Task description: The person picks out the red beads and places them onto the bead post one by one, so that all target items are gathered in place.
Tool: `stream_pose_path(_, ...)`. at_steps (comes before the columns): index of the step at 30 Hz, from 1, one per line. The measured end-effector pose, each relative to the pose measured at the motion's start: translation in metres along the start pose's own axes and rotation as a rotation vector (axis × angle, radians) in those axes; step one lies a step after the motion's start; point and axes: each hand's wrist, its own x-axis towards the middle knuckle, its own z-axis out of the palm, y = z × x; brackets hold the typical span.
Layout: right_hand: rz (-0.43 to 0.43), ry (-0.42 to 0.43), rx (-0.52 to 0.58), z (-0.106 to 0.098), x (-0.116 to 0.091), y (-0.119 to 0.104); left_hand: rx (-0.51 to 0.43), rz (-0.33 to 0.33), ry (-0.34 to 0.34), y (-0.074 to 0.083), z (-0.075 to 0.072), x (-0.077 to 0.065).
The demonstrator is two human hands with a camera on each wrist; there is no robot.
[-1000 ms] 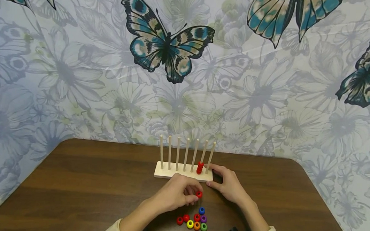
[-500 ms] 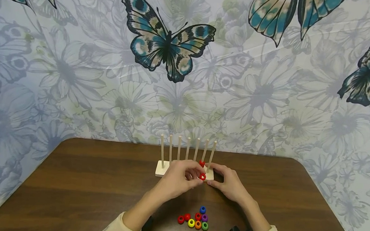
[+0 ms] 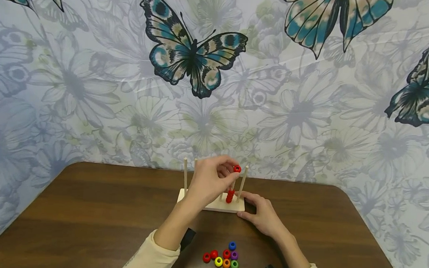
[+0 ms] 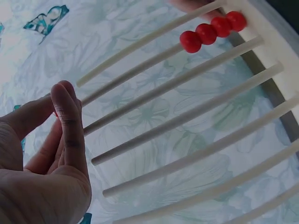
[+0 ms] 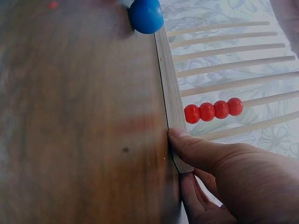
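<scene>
A pale wooden base [image 3: 220, 207] with a row of upright pegs stands toward the back of the table. Pinched between thumb and fingers of my left hand [image 3: 210, 180] is a red bead [image 3: 237, 168], right at the top of the second peg from the right. Lower on that same peg sits a stack of several red beads [image 4: 206, 34]. My right hand [image 3: 265, 214] grips the base's right end, its thumb [image 5: 187, 142] along the front edge. The left hand covers the middle pegs in the head view; its fingers mostly hide the bead in the left wrist view.
Loose beads lie in a cluster on the brown table [image 3: 86, 220] nearer the front: a blue bead [image 3: 232, 245], a yellow bead [image 3: 218, 261], a green bead [image 3: 234, 265], plus purple, orange and several red ones. A butterfly-patterned backdrop [image 3: 128, 117] rises behind the table.
My left hand has carried the red bead from just above the loose beads up and away to the peg's top. The right hand keeps its grip on the base.
</scene>
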Motion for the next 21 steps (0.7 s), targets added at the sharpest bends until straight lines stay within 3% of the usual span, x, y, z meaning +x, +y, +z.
stream_pose_path(8,-0.022,0.004,-0.001,0.0,-0.001,0.001,0.07,-0.005,0.06,0.002,0.007,0.006)
stream_pose_path(13,-0.019,0.005,0.012,-0.001,-0.001,0.0,0.031,-0.038,0.062,0.001,0.009,0.008)
stream_pose_path(21,-0.024,-0.002,0.01,-0.001,-0.001,0.0,-0.006,-0.031,0.036,0.0,0.012,0.01)
